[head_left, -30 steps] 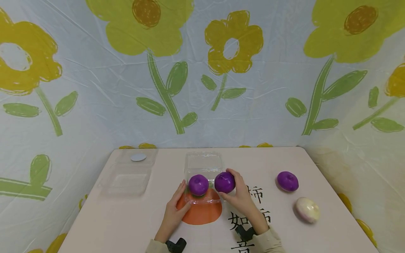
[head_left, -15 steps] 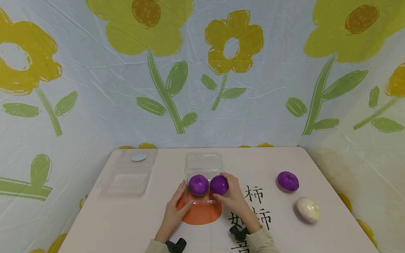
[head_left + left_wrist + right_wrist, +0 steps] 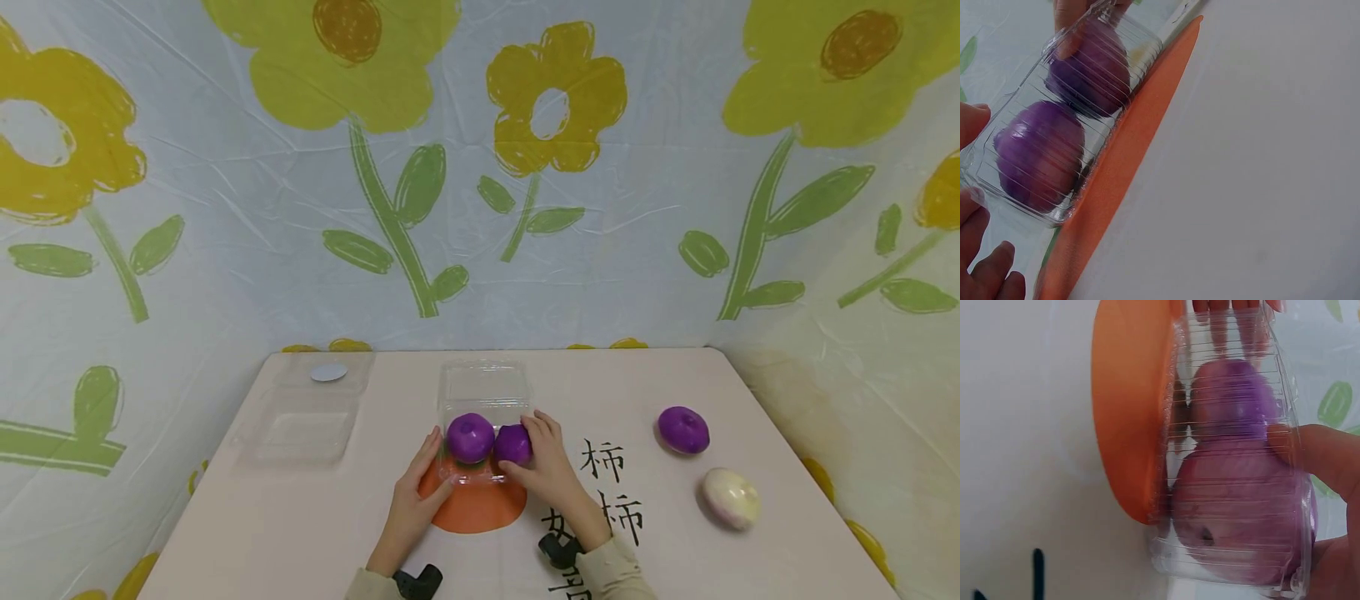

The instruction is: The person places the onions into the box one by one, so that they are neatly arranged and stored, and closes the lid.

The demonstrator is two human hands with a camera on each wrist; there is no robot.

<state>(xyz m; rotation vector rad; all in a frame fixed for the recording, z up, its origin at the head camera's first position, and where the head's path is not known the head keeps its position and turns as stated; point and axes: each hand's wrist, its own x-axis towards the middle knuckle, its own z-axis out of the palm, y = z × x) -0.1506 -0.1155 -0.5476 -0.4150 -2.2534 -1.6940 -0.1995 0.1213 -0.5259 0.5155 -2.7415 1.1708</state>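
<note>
A clear plastic clamshell box (image 3: 483, 383) lies with its lid folded back at the middle of the table. One purple onion (image 3: 470, 437) sits in its left half. My right hand (image 3: 551, 471) holds a second purple onion (image 3: 513, 445) down inside the right half, thumb in front and fingers behind. In the right wrist view, the thumb presses on this onion (image 3: 1235, 512) above the ribbed wall. My left hand (image 3: 416, 483) steadies the box at its left side, thumb by the front corner. The left wrist view shows both onions side by side through the box wall (image 3: 1100, 134).
Another open clear box (image 3: 311, 425) stands at the left. On the right lie a loose purple onion (image 3: 683, 430) and a whitish, purple-tinged onion-like bulb (image 3: 731, 498). An orange print (image 3: 480, 508) and black characters mark the table (image 3: 247, 517). A flowered cloth hangs behind.
My right hand has moved left and down, bringing the second onion from beside the box into its right half. The left hand has stayed in place on the box.
</note>
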